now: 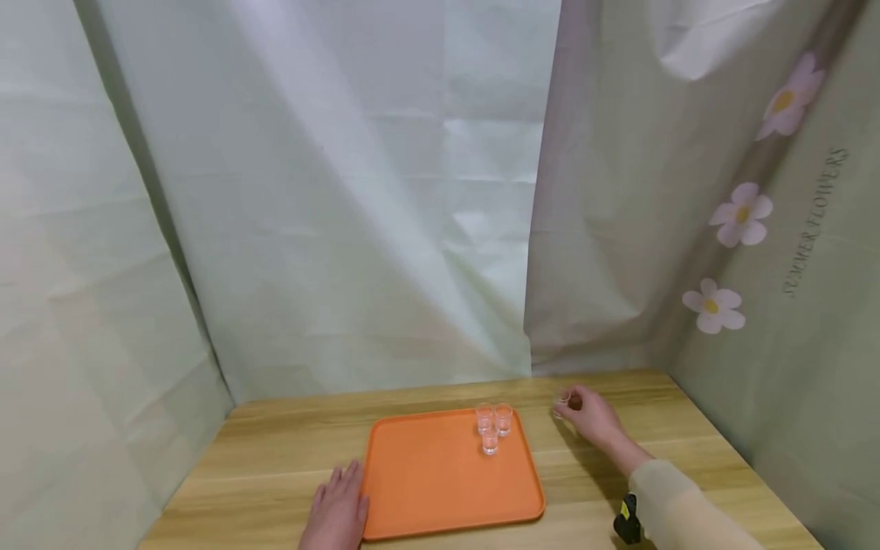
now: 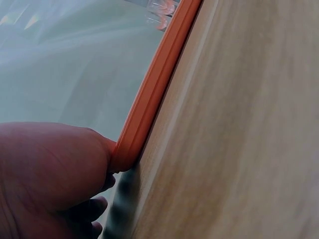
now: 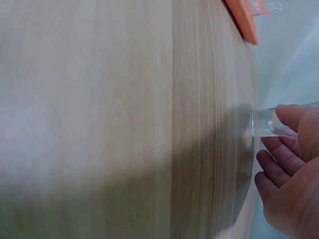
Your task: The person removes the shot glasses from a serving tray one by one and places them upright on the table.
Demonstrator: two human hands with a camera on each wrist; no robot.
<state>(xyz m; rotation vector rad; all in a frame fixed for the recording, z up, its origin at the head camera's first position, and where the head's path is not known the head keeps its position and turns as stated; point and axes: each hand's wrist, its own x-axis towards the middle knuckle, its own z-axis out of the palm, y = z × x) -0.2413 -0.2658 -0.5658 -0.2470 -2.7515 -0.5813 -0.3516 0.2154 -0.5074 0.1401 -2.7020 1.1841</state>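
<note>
An orange tray (image 1: 440, 496) lies in the middle of the wooden table (image 1: 275, 451). Three small clear glasses (image 1: 492, 425) stand close together in its far right corner. My left hand (image 1: 338, 500) lies flat on the table, its thumb side touching the tray's left edge (image 2: 149, 99). To the right of the tray, my right hand (image 1: 588, 414) pinches another small clear glass (image 1: 561, 399) that stands on the table near the back edge. In the right wrist view the fingers (image 3: 291, 124) are closed on this glass (image 3: 263, 124), whose base is down on the wood.
Pale green cloth hangs close behind the table and on the left, and a flowered cloth (image 1: 742, 214) hangs on the right. The table's right edge is near my right forearm. Bare wood lies on both sides of the tray.
</note>
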